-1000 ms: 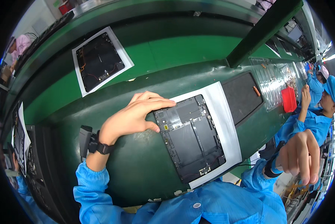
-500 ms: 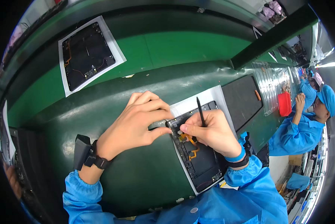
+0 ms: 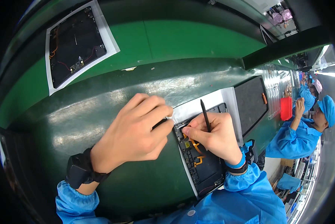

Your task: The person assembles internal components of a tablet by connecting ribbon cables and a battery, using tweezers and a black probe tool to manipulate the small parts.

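Head view showed the left hand point(image 3: 135, 130) resting with fingers together on the near-left edge of the opened black tablet with orange flex cables point(image 3: 201, 160) on its white sheet point(image 3: 191, 108), while the right hand point(image 3: 214, 136) pinched a thin black stylus point(image 3: 205, 115) over it.

No packages or labels (none visible).

1 opened tablet point(image 3: 76, 44) on white sheet, dark pad point(image 3: 250, 102), red box point(image 3: 286, 108).
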{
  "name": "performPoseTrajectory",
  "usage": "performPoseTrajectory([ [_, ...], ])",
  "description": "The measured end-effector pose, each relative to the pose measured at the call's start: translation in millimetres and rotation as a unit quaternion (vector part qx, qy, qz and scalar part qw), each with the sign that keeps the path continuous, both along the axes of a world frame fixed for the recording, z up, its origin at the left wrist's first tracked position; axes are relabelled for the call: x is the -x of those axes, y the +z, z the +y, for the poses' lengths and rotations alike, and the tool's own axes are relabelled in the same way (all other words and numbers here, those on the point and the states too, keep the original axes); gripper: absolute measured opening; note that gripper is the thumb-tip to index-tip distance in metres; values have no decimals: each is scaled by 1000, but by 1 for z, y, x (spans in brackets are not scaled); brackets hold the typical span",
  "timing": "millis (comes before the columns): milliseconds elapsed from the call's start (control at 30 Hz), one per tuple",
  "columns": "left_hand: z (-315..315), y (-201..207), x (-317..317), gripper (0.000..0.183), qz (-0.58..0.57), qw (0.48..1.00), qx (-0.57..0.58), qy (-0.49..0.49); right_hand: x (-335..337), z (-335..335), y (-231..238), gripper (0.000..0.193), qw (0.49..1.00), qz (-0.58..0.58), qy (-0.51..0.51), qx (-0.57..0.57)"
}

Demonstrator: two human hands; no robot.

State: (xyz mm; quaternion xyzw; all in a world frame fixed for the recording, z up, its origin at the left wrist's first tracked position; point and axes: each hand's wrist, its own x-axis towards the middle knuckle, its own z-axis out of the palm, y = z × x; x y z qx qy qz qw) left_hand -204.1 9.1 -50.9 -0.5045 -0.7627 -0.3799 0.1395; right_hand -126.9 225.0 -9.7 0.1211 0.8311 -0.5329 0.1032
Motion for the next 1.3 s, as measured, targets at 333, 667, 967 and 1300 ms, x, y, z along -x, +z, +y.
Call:
performPoseTrajectory([
  [333, 12, -1, -3, 30, -14, 998, -27, -55, 23, 10, 20, 30, 987, -147, 7, -56],
  [667, 16, -1, -13, 44, -23, 994, 47, -95, -56, 34, 24, 37, 990, -30, 92, -101],
  [967, 24, 8, -22, 44, 33, 986, 146, -76, -64, 36, 2, 24, 999, -42, 20, 25],
  [1300, 30, 1, -28, 37, 33, 985, 169, -13, -66, 19, 9, 25, 987, -147, -55, 42],
])
